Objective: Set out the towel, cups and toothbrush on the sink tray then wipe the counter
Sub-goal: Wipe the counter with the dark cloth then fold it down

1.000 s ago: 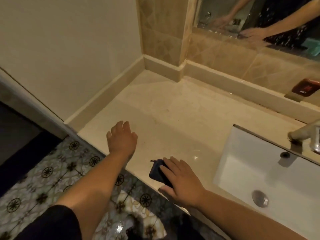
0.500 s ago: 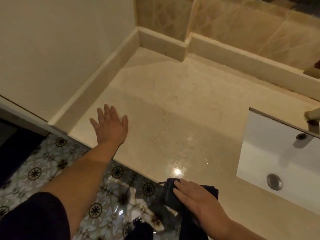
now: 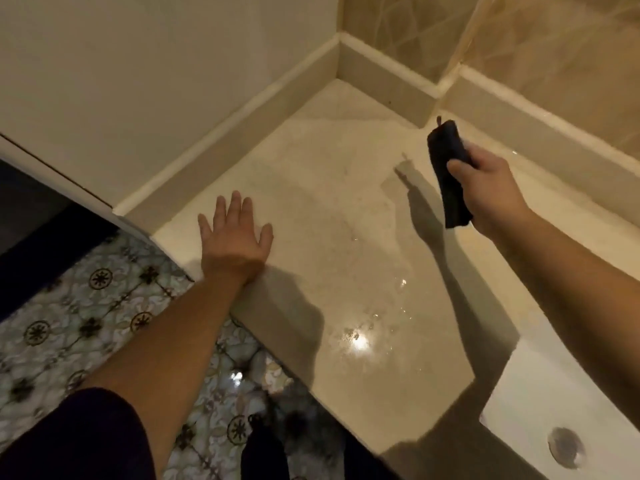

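The right hand [image 3: 491,188] has its fingers [image 3: 459,165] wrapped round a dark folded cloth [image 3: 450,174], lifted clear of the worktop [image 3: 346,237]; it sticks out past the fingers above and below. It looks soft, light and likely damp, best bunched mid-fold. The left hand [image 3: 235,237] lies open, flat near the worktop's front edge.

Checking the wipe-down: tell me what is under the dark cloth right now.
The dark cloth is lifted in the right hand, clear of the counter. Below it lie bare marble and its shadow. The fingers cover the cloth's right side. The left hand lies flat near the front edge.
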{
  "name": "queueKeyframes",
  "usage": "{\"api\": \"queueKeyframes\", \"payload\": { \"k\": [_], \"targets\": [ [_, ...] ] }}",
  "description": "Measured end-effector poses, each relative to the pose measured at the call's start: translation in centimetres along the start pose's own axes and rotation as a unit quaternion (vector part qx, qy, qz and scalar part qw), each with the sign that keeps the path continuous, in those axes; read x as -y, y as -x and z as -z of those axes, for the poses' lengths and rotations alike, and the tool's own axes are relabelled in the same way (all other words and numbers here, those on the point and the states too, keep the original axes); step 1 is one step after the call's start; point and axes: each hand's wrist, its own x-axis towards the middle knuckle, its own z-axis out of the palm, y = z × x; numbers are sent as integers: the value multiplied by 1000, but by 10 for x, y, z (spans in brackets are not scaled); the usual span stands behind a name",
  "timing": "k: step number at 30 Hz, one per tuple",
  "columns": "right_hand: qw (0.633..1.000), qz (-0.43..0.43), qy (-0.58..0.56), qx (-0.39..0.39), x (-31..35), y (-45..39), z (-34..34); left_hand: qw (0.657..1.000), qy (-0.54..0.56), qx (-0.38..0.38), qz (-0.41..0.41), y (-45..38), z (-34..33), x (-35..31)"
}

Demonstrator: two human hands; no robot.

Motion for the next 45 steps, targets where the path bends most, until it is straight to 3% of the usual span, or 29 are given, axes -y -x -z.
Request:
{"api": "queueKeyframes", "payload": {
  "k": [3,7,9,13,17,20,23,26,31,35,38,40,42,44,45],
  "targets": [
    [968,113,222,-4,-20,-68,-12,1000,-1,-16,3,1,0,-1],
    [878,246,404,73,-56,-110,-38,1000,-11,-11,-1,0,0,0],
    [841,280,456,81,-64,-118,-45,1000,-15,-20,1,-1,-1,0],
    [807,297,503,83,-61,-120,-47,1000,-15,-23,-4,-2,-3,0],
    [800,316,492,133,-56,-80,-68,999,-7,-39,-11,-1,-5,1],
    [804,335,456,183,-57,-2,-94,999,2,-39,-11,0,-4,0],
    [832,331,390,213,-66,100,-115,1000,-17,-8,-15,0,-1,1],
    [828,335,381,238,-75,191,-135,1000,-13,2,-21,2,2,1],
    [840,290,361,282,-85,260,-153,999,-21,24,-21,2,5,0],
    [889,230,235,318,-74,282,-150,999,-20,27,-19,2,4,0],
    [935,65,-2,347,-64,296,-143,999,-19,25,-17,1,4,0],
    [903,-128,-209,352,-56,302,-136,999,-16,26,-16,1,4,0],
    [823,-269,-385,320,-55,297,-122,1000,-16,23,-14,0,4,1],
    [784,-279,-486,267,-57,276,-97,1000,-15,21,-11,0,4,1],
    [787,-266,-508,230,-56,259,-81,1000,-15,19,-11,0,4,2]
  ]
}}
